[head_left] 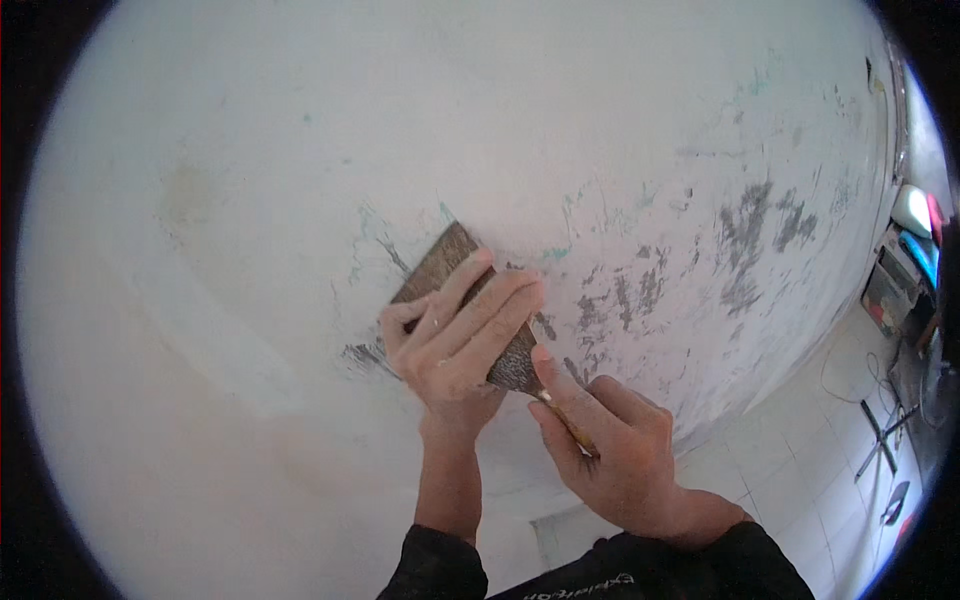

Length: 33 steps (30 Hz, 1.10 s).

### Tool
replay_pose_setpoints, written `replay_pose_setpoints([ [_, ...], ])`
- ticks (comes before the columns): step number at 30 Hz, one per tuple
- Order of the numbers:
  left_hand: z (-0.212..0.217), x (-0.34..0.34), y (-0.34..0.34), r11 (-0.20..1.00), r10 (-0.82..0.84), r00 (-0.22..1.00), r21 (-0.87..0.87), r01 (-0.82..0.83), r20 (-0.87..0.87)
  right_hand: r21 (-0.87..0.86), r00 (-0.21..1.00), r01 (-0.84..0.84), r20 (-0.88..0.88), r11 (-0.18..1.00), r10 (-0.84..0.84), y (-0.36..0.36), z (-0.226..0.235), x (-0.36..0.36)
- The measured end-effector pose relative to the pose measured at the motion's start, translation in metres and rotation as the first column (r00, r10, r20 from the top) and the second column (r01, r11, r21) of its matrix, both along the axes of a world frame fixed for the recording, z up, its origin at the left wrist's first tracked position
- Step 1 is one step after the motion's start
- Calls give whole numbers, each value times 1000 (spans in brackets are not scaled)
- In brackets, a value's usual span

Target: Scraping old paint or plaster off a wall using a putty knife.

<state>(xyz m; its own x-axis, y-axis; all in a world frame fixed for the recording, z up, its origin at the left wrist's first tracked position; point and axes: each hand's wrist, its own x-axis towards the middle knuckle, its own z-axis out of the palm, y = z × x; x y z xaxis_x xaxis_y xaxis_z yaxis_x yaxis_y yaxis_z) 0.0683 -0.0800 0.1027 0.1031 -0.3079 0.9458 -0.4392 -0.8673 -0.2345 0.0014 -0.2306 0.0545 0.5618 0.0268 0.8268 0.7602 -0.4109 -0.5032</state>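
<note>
A wide, worn scraper with a dark, stained blade is held at a slant against the white wall. My right hand wraps round its narrow handle, thumb and forefinger close to where the blade begins. Across the blade lies my left hand, with its fingers pressed on it and reaching over its right edge. The blade's far end touches the wall beside grey scuffs and thin greenish streaks. Part of the blade is hidden under my left fingers.
Grey bare patches mark the wall to the right. Beyond it is a pale tiled floor. A dark cross-shaped stand base and a bin-like container with coloured items stand at the far right.
</note>
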Motion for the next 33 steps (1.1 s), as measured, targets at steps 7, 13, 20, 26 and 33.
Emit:
replay_pose_setpoints([
  [7, 6, 0, -4, 997, -34, 998, 64, 30, 57, 53, 998, -25, 51, 998, 23, 0, 4, 2],
  [13, 6, 2, 0, 996, -85, 995, 34, 83, 56, 50, 995, -13, 97, 999, 8, 2, 2, 0],
  [20, 8, 0, -4, 1000, 9, 1000, 12, -9, 27, -15, 1000, 2, 30, 1000, -2, 1, 0, 3],
  [26, 11, 0, -6, 1000, -16, 999, -24, 17, 43, -15, 998, 3, 63, 1000, -2, 0, 3, 5],
  [33, 11, 4, -3, 1000, 0, 999, -22, 0, 40, 4, 999, -29, 42, 1000, 29, 3, 4, 9],
])
